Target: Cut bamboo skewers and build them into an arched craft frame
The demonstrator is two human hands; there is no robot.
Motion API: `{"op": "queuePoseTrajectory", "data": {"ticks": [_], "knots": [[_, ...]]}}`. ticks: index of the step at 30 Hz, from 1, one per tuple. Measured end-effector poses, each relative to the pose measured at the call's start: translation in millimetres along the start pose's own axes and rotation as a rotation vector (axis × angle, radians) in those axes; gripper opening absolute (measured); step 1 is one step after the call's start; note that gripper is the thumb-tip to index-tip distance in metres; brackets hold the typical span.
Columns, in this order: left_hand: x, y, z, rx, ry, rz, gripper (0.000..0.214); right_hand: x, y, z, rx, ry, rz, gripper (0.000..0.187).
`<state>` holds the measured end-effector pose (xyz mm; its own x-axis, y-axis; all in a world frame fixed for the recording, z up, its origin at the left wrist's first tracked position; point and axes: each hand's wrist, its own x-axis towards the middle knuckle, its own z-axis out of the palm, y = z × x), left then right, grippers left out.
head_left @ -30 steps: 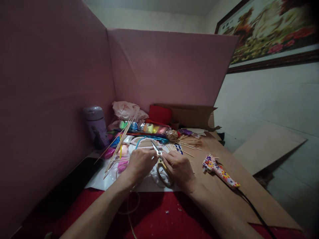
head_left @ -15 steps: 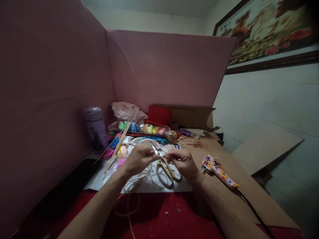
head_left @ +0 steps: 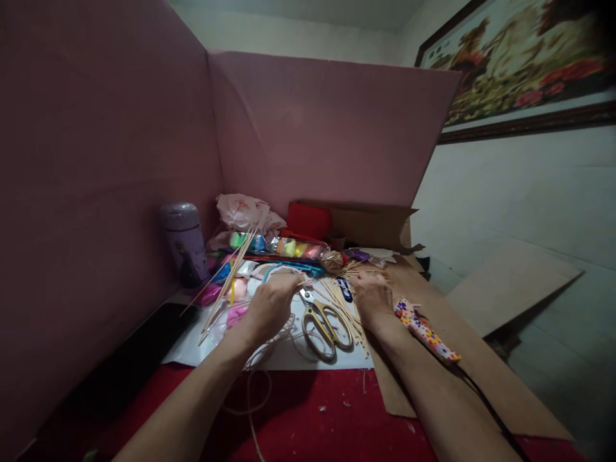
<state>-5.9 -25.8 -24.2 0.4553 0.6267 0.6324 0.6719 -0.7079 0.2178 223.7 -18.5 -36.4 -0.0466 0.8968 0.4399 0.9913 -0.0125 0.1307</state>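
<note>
Left hand [head_left: 269, 307] pinches a thin stick [head_left: 304, 281] in its fingers, just beyond the scissors [head_left: 326, 324] mid-table [head_left: 308, 417], right hand [head_left: 371, 294] curled over the loose sticks [head_left: 347, 309], grip unclear: sorting sticks, seemingly, which calls for teasing one free.

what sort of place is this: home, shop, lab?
Probably a home craft corner: a table screened by pink boards, strewn with scissors, wooden skewers and a patterned glue gun; a framed picture hangs at right.
</note>
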Motion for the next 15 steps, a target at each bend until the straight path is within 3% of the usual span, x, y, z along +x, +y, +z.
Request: {"op": "queuePoseTrajectory", "data": {"ticks": [3, 6, 9, 15], "knots": [[1, 4, -6.3, -0.049, 0.104, 0.096, 0.021, -3, -5, 0, 0.150, 0.092, 0.020, 0.025], [3, 13, -13.4, -0.174, 0.167, 0.196, 0.022, -11, -19, -6, 0.612, 0.189, -0.119, 0.021], [2, 25, -15.4, -0.451, 0.192, 0.182, 0.020, -23, -40, -15, 1.078, 0.210, -0.318, 0.021], [-6, 46, -7.5, -1.003, 0.039, 0.060, 0.022, -43, -69, -21, 1.263, 0.209, -0.441, 0.018]]}}
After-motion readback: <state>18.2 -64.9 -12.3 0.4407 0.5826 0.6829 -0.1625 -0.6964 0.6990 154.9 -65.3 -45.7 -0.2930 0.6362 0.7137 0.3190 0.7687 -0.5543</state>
